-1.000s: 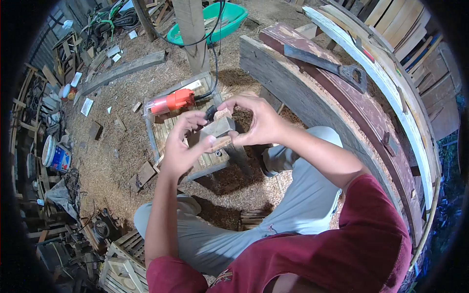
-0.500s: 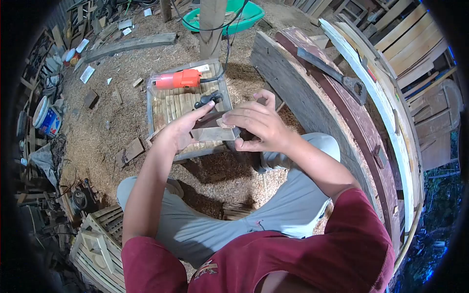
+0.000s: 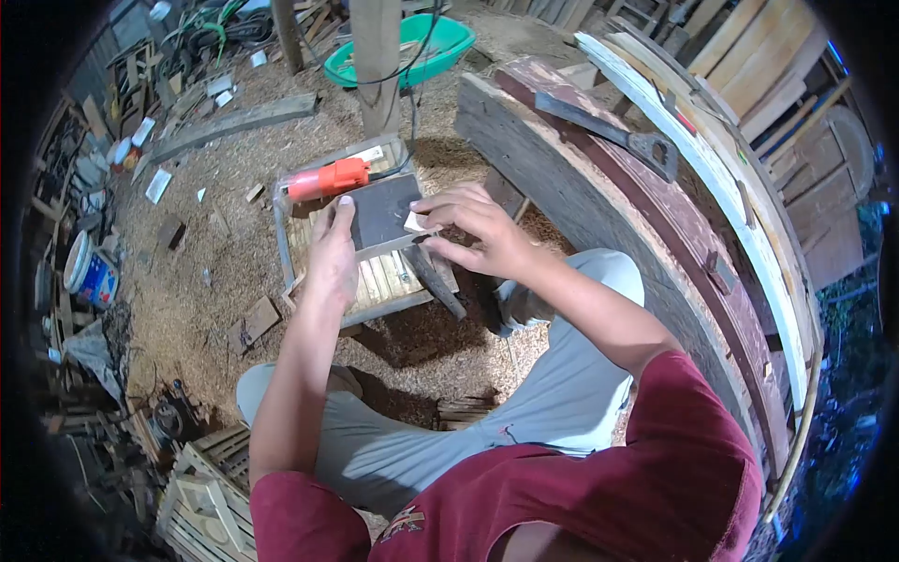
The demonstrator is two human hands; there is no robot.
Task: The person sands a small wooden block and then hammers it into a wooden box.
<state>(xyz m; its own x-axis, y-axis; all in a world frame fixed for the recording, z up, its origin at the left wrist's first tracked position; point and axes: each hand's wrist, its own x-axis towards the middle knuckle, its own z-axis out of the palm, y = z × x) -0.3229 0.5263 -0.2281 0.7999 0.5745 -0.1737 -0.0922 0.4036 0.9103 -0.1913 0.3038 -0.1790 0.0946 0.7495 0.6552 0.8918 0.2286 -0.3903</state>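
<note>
My left hand (image 3: 334, 245) is closed on the left side of a wooden block (image 3: 382, 208), its thumb lying on the dark top face. The block is held tilted above a low slatted table (image 3: 382, 277). At the block's right end, my right hand (image 3: 479, 229) pinches a small pale piece (image 3: 415, 222) against the corner; whether it is folded sandpaper or wood I cannot tell. Just behind the block lies an orange-red power tool (image 3: 330, 178) with a cable. A dark bar-like piece (image 3: 435, 284) sticks out over the table's front right edge.
On the right, long planks (image 3: 552, 178) slant past my knee, with a handsaw (image 3: 609, 131) on them. A wooden post (image 3: 376, 66) and a green basin (image 3: 440, 56) stand behind the table. Sawdust and offcuts cover the floor; a white bucket (image 3: 92, 272) stands at left.
The block has been turned so its dark face shows upward, and the pale piece is now visible under my right fingers. The camera view has shifted slightly.
</note>
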